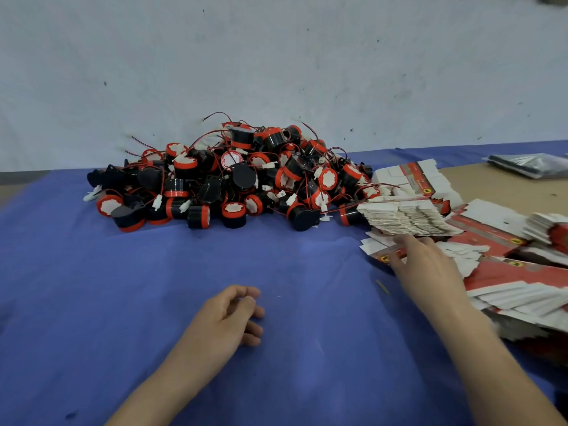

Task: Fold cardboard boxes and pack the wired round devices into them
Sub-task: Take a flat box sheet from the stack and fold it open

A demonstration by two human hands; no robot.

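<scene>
**Head view: your right hand is touching the flat cartons, your left is idling**

Your right hand (427, 265) is lying on the near-left corner of the heap of flat cartons (504, 272). Its fingers are spread and fairly straight over one red-and-white blank (381, 256), touching it, not closed round it as far as I can tell. That blank is lying flat with its long axis running roughly left to right, and its left end is poking out onto the blue cloth (123, 287).

Your left hand (229, 315) is resting on the cloth with its fingers loosely curled, holding nothing, well apart from the cartons.

The pile of wired round devices (227, 176) is sitting beyond both hands, just beside the cartons. It is lying ahead of your left hand, so that hand is probably the better one for fetching a device. The blank is probably going to slide out leftward, toward the bare cloth between your hands.
</scene>
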